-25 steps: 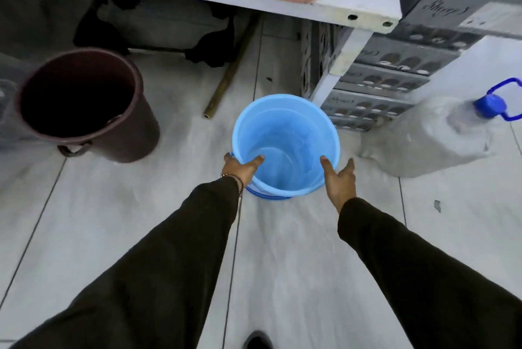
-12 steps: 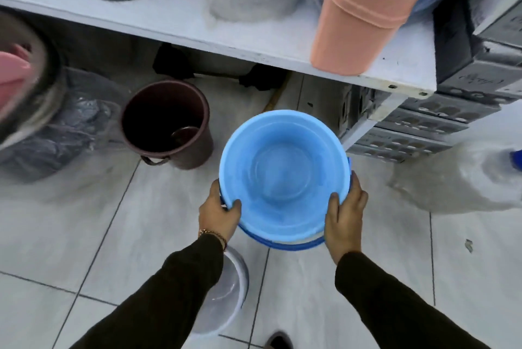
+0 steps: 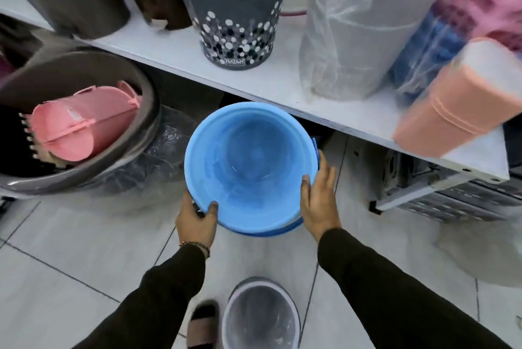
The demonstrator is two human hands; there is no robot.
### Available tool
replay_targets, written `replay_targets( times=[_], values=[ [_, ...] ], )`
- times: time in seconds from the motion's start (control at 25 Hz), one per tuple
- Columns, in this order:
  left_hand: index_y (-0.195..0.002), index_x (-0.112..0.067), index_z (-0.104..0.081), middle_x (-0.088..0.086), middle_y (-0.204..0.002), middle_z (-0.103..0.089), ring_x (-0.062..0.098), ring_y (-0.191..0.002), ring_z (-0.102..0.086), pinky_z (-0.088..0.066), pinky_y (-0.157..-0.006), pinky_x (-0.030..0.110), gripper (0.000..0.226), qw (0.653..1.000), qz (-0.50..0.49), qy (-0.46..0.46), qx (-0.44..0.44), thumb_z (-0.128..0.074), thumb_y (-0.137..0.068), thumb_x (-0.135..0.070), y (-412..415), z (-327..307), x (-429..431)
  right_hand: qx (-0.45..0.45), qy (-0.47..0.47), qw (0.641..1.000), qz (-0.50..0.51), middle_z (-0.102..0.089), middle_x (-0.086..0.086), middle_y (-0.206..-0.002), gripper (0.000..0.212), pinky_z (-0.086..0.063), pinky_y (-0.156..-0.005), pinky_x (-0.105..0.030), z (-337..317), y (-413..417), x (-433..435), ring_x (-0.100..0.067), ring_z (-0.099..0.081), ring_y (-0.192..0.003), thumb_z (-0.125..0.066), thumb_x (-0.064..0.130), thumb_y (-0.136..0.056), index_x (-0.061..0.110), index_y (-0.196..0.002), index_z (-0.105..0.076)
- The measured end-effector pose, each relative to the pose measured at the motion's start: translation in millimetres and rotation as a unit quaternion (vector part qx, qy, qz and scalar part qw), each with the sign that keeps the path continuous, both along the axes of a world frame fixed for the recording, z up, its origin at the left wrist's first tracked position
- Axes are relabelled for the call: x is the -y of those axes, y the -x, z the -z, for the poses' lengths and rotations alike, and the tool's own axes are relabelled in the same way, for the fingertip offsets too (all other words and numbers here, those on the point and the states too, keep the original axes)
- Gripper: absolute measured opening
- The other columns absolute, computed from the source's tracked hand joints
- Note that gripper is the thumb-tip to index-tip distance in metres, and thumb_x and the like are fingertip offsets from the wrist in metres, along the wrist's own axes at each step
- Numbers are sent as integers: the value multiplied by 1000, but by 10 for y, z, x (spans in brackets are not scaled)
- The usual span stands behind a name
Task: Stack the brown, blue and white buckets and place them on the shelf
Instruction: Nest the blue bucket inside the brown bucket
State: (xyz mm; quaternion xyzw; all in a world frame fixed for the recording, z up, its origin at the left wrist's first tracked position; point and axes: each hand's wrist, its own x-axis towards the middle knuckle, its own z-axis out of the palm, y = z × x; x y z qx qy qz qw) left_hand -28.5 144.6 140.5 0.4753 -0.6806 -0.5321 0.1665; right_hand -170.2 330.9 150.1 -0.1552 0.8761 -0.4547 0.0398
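Below the white shelf (image 3: pixel 271 85) we carry the blue bucket (image 3: pixel 250 167) mouth-up off the floor: left hand (image 3: pixel 196 223) clamps its near rim, right hand (image 3: pixel 319 201) grips the side for balance, white bucket (image 3: pixel 261 317) waiting at our feet.

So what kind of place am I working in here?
Probably a housewares shop or stockroom: the shelf is packed with plastic bins, one still plastic-wrapped, one labelled, and a tub of more plasticware stands on the tiled floor.
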Motion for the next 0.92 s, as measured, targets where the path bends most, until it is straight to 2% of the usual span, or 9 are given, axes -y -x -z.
replay_targets(
  times=[0.12, 0.2, 0.32, 0.48, 0.6, 0.68, 0.76, 0.84, 0.92],
  values=[
    [-122, -15, -53, 3, -99, -65, 30, -92, -66, -54, -83, 37, 42, 1000, 14, -11, 22, -67, -83, -7, 147, 203, 462, 19, -32, 999, 7, -35, -1, -134, 59, -41, -75, -9, 190, 114, 405, 5, -48, -84, -42, 23, -102, 21, -155, -18],
    [-123, -14, -52, 4, -97, -66, 32, -92, -66, -54, -81, 36, 44, 997, 34, -21, 58, -66, -82, -8, 242, 382, 760, 42, -64, 997, 15, -36, -4, -135, 59, -45, -73, -25, 373, 155, 647, -11, -54, -82, -42, 23, -102, 22, -155, -18],
    [-128, -13, -52, 11, -103, -69, 35, -95, -65, -47, -78, 30, 50, 987, 67, -20, 145, -67, -80, -13, 369, 648, 1128, 84, -120, 989, 24, -36, -10, -134, 60, -49, -70, -34, 646, 187, 925, -32, -62, -81, -42, 22, -101, 22, -155, -16],
    [-132, -15, -49, 16, -119, -66, 38, -106, -64, -54, -85, 36, 54, 952, 158, -39, 258, -65, -81, -18, 634, 934, 1448, 170, -179, 969, 29, -34, -17, -141, 68, -46, -79, -30, 977, 304, 1075, -33, -61, -84, -49, 16, -99, 19, -157, -14],
    [-142, -22, -36, 16, -122, -63, 39, -105, -65, -57, -75, 38, 65, 927, 230, -50, 292, -58, -82, -11, 761, 1101, 1511, 250, -239, 938, 7, -37, -20, -142, 69, -39, -88, -24, 1249, 328, 1100, -31, -53, -99, -55, 8, -94, 5, -153, -21],
    [-150, -24, -25, 16, -127, -62, 38, -113, -61, -51, -86, 36, 76, 915, 264, -39, 302, -59, -83, -14, 741, 1197, 1474, 285, -242, 927, 17, -46, -23, -137, 63, -35, -86, -22, 1397, 277, 1089, -36, -51, -114, -60, 5, -89, 1, -146, -32],
    [-153, -23, -17, 15, -137, -55, 36, -125, -53, -44, -98, 35, 81, 917, 267, -58, 292, -61, -85, -19, 678, 1245, 1437, 314, -216, 924, 24, -48, -23, -135, 63, -39, -93, -27, 1466, 207, 1068, -36, -48, -123, -65, 9, -88, 4, -143, -35],
    [-155, -18, -10, 17, -156, -31, 33, -145, -29, -31, -114, 37, 84, 902, 301, -19, 310, -60, -88, -25, 583, 1259, 1398, 317, -218, 923, 20, -37, -20, -148, 74, -39, -107, -37, 1494, 117, 1025, -35, -42, -133, -66, 21, -90, 9, -151, -26],
    [-156, -18, -7, 15, -164, -8, 31, -152, -9, -19, -122, 40, 82, 877, 345, 69, 326, -56, -91, -30, 470, 1218, 1351, 297, -246, 922, 23, -17, -12, -162, 83, -31, -117, -44, 1472, 7, 948, -33, -30, -145, -63, 30, -94, 16, -158, -11]
  ],
)
